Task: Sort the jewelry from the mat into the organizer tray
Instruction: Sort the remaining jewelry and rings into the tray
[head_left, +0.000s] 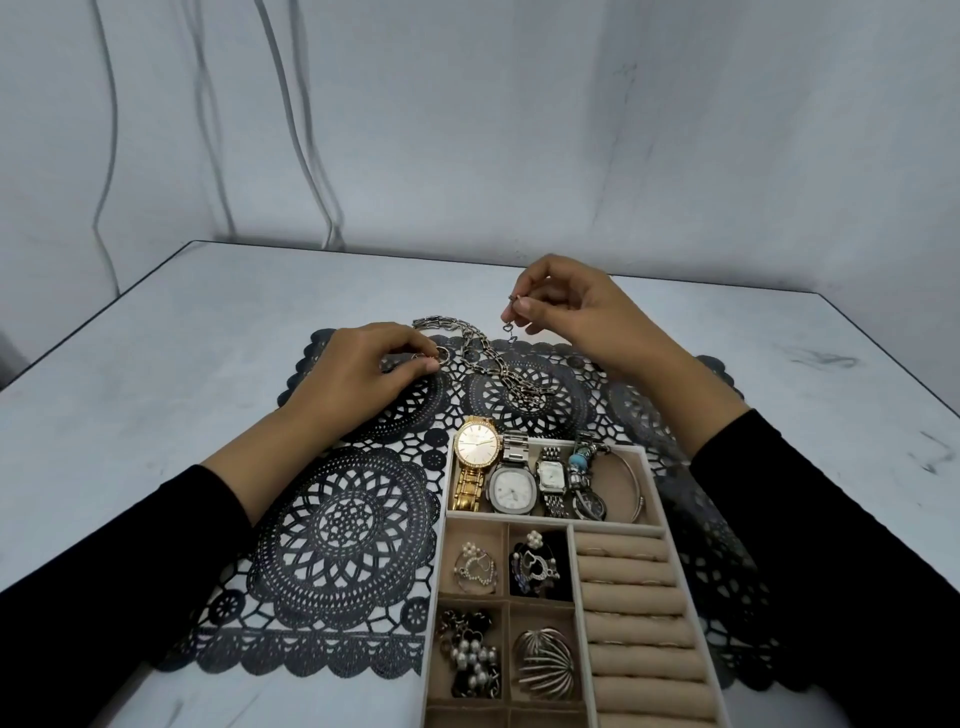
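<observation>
The tray (445, 514) runs off the near edge of my view, so I lose its nearest compartments. The small pieces in its left compartments are a tangle I can't sort out by eye. The watches (475, 448) lie side by side in its far compartment, and padded rolls fill its right side.

My right hand (576, 317) is raised over the far side of the mat (343, 519), thumb and forefinger pinched on a small metal piece (511, 300) with a tiny charm dangling below it. I can't tell what kind of piece it is. My left hand (363, 369) rests on the mat, its fingertips curled in and pinching a ring (441, 354). A second one may sit under the fingers, but that is unclear. A chain (483, 358) lies on the mat between the hands.

Black sleeves (130, 545) cover both forearms. The black lace mat lies on a pale marbled table (156, 364), and the tray sits on its near right part. Behind is a grey-white wall (675, 130) with thin cables (291, 130) hanging on the left.
</observation>
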